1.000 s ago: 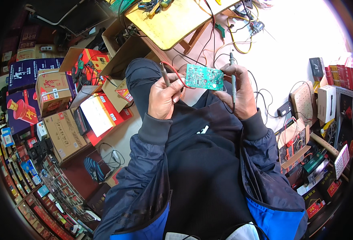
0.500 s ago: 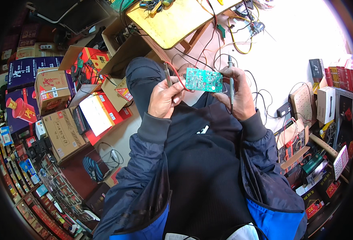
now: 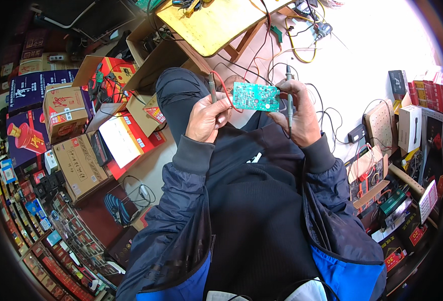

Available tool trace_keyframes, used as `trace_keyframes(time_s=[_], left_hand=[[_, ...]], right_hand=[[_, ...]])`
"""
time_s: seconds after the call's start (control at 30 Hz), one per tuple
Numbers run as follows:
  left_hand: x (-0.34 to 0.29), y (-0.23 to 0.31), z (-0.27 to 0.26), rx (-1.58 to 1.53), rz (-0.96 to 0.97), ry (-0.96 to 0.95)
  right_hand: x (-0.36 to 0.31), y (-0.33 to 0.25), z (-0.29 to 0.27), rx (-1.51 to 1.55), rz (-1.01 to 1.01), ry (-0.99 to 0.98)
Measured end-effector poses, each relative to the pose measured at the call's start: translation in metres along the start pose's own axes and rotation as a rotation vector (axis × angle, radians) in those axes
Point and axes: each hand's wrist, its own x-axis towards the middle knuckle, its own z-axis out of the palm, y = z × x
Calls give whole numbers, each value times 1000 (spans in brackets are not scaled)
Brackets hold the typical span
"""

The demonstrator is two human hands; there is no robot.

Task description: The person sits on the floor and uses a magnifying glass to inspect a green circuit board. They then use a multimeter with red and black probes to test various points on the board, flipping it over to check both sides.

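Observation:
A green circuit board (image 3: 255, 96) covered in small components is held up between my two hands, above my lap. My left hand (image 3: 206, 118) is closed, pinching the board's left edge. The same hand grips a slim test probe (image 3: 212, 89), from whose upper end a red lead curves down toward the board. On the other side my right hand (image 3: 304, 118) is closed at the board's right edge. Its fingers and thumb also hold a grey test probe (image 3: 289, 103), which stands nearly upright with its thin dark end pointing away from me.
Ahead is a yellow-topped table (image 3: 206, 30) with cables hanging off it. Cables and a power drill (image 3: 323, 31) lie on the floor beyond. Cartons, including a brown box (image 3: 80, 165), crowd the left; a white box (image 3: 409, 128) and a tool box (image 3: 367, 170) stand right.
The circuit board has shifted slightly away from me and its glare spot has dimmed, as if its tilt changed a little. Both hands keep their hold.

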Motion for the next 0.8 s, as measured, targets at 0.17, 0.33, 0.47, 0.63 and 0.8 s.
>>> trace_keyframes(time_s=[0.17,0.33,0.47,0.63,0.8], left_hand=[[1,-1,3,49,13,21],[1,1,8,101,3,47],[1,1,11,157,17,63],[1,-1,9,165,28,65],[2,-3,5,101,33,73]], right_hand=[[-2,4,0,-27,-9,-2],[-2,9,2,-77,-50,31],[-2,12,5,-119,-76,83],[-2,13,5,-124,-69,66],[-4,5,4,-39,-24,62]])
